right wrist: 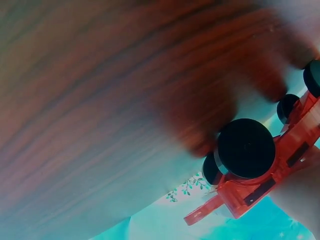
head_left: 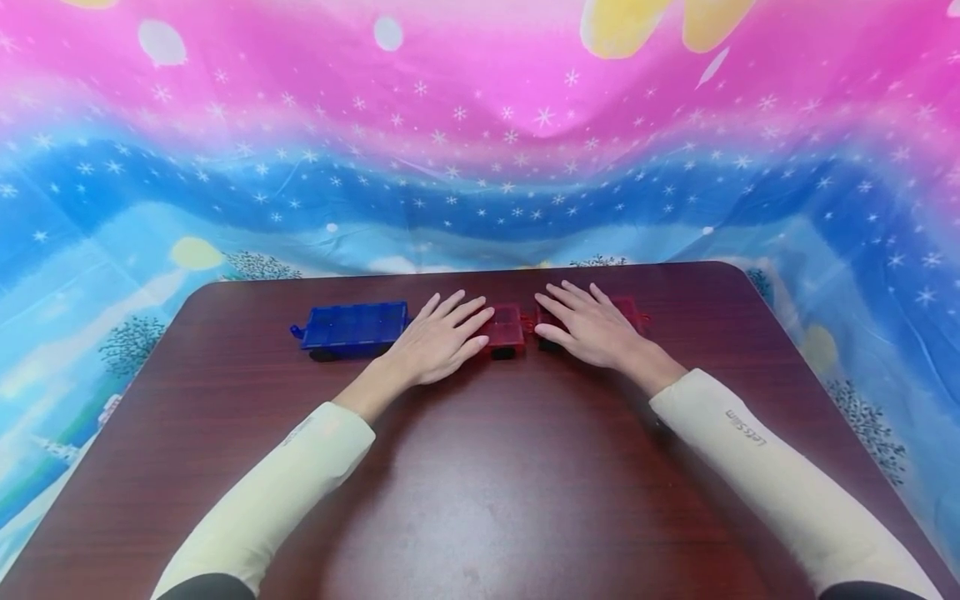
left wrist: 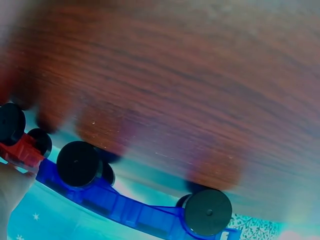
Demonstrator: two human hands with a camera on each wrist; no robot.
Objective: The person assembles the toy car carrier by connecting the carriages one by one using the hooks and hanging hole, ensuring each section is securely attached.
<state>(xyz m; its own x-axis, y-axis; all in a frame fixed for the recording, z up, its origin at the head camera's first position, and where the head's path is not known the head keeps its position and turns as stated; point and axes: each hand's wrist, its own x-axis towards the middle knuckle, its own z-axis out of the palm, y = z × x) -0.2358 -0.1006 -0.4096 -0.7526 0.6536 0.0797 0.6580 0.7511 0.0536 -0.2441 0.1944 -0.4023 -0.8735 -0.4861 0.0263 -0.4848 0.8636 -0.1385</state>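
Observation:
A row of translucent toy car bases on black wheels stands near the far table edge. The blue one (head_left: 345, 325) is at the left, a red one (head_left: 511, 330) in the middle, another red one (head_left: 626, 308) at the right. Palm down, my left hand (head_left: 437, 339) spreads straight fingers over the middle red base, hiding its left part. My right hand (head_left: 591, 330) lies likewise over the right red base, covering most of it. Black wheels (left wrist: 207, 211) on the blue base show in the left wrist view; the right wrist view shows a red hitch tab (right wrist: 204, 210).
The dark brown wooden table (head_left: 450, 483) has rounded far corners. Behind and beside it hangs a pink and blue cloth (head_left: 480, 167) with snowflakes. Pale sleeves (head_left: 262, 492) cover both forearms.

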